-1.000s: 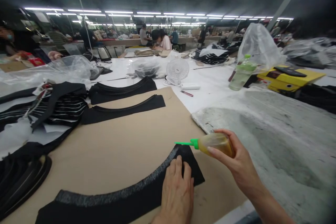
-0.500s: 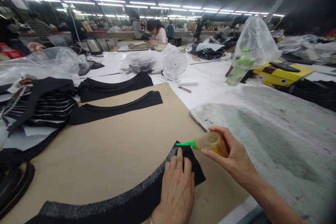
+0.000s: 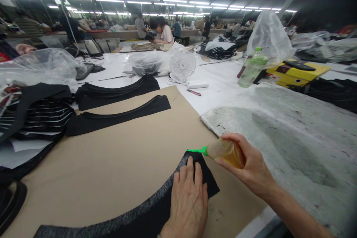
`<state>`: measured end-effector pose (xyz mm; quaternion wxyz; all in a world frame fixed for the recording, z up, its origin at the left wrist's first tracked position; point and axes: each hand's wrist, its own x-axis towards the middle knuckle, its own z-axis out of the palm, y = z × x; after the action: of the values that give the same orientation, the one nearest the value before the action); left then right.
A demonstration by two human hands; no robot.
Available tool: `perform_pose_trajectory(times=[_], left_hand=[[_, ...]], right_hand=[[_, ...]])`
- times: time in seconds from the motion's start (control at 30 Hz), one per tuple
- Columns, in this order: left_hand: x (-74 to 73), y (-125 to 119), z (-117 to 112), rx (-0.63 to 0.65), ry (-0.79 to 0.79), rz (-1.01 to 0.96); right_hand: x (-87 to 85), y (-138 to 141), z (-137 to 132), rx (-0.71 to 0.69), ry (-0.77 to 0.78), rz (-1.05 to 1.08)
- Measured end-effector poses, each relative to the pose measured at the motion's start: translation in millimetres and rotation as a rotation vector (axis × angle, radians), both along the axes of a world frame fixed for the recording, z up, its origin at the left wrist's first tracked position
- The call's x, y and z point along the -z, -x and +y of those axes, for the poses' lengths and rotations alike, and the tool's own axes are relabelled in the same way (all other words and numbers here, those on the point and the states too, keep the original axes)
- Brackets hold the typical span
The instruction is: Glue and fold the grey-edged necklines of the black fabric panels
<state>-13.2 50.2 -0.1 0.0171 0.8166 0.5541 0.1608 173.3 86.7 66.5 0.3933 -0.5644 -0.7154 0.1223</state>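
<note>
My left hand (image 3: 188, 202) lies flat, fingers together, pressing the right end of a curved black fabric piece (image 3: 145, 214) with a grey edge, on a brown cardboard sheet (image 3: 111, 163). My right hand (image 3: 251, 171) grips a small amber glue bottle (image 3: 225, 152) with a green nozzle. The nozzle tip points left and sits just above the fabric's end, beside my left fingertips.
Two more curved black pieces (image 3: 117, 113) lie farther back on the cardboard. Striped black fabric (image 3: 33, 115) is piled at left. A glue-stained grey board (image 3: 279, 130) lies to the right. A small white fan (image 3: 182, 65), green bottle (image 3: 252, 68), yellow box (image 3: 298, 72) and plastic bags stand beyond. People work at far tables.
The view has shifted left and slightly down. My right hand has lowered the bottle a little, bringing the nozzle closer to the fabric end. My left hand stays pressed on the fabric.
</note>
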Motion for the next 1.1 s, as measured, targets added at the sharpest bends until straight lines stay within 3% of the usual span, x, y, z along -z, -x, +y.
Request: perform_pose_trajectory(times=[0.13,0.33,0.53,1.1], left_hand=[[0.5,-0.6,0.4,-0.006,-0.018,0.006],[5.1,-1.5,0.5,-0.013,-0.027,0.008],[3.3,-1.1,0.1,-0.014,-0.035,0.008],[6.5,-1.6,0.2,-0.025,0.011,-0.016]], right_hand=[[0.5,-0.1,-1.1,-0.045,-0.004,-0.031],[-0.3,-1.3,0.2,0.020,-0.026,-0.030],[1.9,-2.3,-0.1,-0.023,-0.010,-0.041],[3.1,-0.2,3.4,0.047,-0.033,-0.019]])
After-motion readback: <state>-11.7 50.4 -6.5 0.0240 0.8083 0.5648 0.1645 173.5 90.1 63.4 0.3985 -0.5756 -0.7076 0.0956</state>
